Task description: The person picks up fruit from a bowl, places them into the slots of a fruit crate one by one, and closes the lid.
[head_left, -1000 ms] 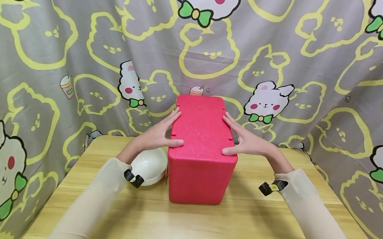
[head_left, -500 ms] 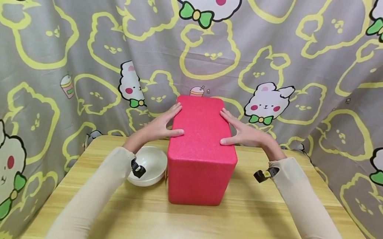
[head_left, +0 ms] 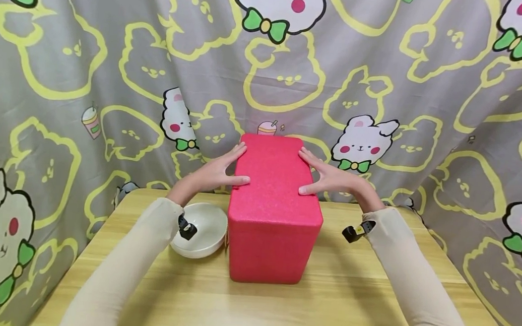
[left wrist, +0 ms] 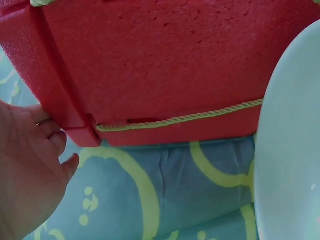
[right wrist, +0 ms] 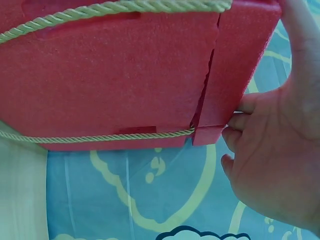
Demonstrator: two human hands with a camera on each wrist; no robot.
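Observation:
A red foam box [head_left: 268, 252] stands on the wooden table, covered by a matching red lid [head_left: 271, 179]. My left hand [head_left: 212, 172] holds the lid's left edge, its thumb flat on top and the other fingers spread along the side. Mirroring it, my right hand [head_left: 334, 181] holds the right edge, thumb on top too. In the left wrist view, the left fingertips [left wrist: 50, 127] bend against the lid's rim. The right fingertips [right wrist: 237, 122] do likewise in the right wrist view, where a dark seam runs between lid and box. Twisted gold rope [right wrist: 165, 134] runs along the box side.
A white bowl [head_left: 206, 227] sits close to the box's left side, under my left wrist. The wooden table [head_left: 259, 312] extends around the box. Behind and beside it hangs a grey curtain [head_left: 290, 64] with cartoon prints.
Both hands have shifted away from me along the lid's edges, thumbs sliding farther back on top. The right forearm has also come inward. The box, lid and bowl stay in place.

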